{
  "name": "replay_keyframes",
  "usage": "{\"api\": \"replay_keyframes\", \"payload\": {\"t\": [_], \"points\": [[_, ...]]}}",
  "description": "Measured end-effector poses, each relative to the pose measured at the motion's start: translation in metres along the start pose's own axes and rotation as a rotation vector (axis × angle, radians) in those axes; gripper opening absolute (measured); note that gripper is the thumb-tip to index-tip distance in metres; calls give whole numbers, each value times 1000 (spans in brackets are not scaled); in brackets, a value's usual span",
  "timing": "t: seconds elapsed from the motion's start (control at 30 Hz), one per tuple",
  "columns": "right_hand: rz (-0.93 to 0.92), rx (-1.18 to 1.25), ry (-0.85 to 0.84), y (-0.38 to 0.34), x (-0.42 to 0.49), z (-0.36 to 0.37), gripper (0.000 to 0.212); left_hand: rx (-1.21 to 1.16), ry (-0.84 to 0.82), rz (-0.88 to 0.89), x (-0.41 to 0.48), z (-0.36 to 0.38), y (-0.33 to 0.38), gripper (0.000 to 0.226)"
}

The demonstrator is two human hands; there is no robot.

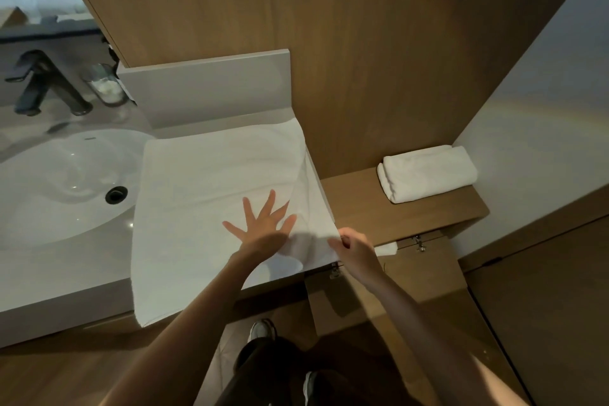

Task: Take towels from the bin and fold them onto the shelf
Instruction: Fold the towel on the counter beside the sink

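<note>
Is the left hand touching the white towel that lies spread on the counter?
Touching. The head view shows the left hand pressed flat on the towel, its fingers splayed on the cloth.

Towel (204,194) flat on counter (66,270) right of sink (59,184); folded towel (426,173) on shelf (379,208) further right.

Your head-worn wide-angle camera looks forward and steeply down from close above, centred on the flat-spread white cloth towel (204,181), with the white oval ceramic basin (56,175) left and the low brown wooden shelf (359,204) right.
</note>
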State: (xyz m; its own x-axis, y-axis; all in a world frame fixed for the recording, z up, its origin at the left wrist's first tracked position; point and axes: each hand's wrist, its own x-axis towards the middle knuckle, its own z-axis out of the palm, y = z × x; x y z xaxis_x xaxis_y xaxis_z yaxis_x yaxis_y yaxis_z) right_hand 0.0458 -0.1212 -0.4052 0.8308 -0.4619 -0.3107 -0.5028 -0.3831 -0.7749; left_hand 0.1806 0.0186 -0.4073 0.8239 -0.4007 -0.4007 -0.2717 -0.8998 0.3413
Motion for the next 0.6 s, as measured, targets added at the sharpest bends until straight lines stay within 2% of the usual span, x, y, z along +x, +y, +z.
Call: {"api": "replay_keyframes", "payload": {"t": [0.07, 0.17, 0.27, 0.33, 0.43, 0.53, 0.6], "points": [[46, 42, -26, -4, -1, -4, 19, -140, -27, -21, 0, -7, 4, 47], [94, 132, -80, -8, -3, -7, 16, -283, -10, -53, 1, -20, 1, 52], [132, 230, -131, -8, -5, -9, 10, -437, 77, 109, -11, -22, 3, 52], [163, 275, -158, -11, -5, -10, 9, -576, -27, 170, -25, -23, 13, 54], [237, 440, -180, -13, -3, -9, 12, -498, -241, 261, -31, -13, 26, 49], [359, 690, -215, -12, -1, -10, 20, -339, -284, 235, -29, -9, 30, 46], [429, 764, -225, -11, 2, -8, 29, -317, -300, 204, -27, -11, 30, 47]]}}
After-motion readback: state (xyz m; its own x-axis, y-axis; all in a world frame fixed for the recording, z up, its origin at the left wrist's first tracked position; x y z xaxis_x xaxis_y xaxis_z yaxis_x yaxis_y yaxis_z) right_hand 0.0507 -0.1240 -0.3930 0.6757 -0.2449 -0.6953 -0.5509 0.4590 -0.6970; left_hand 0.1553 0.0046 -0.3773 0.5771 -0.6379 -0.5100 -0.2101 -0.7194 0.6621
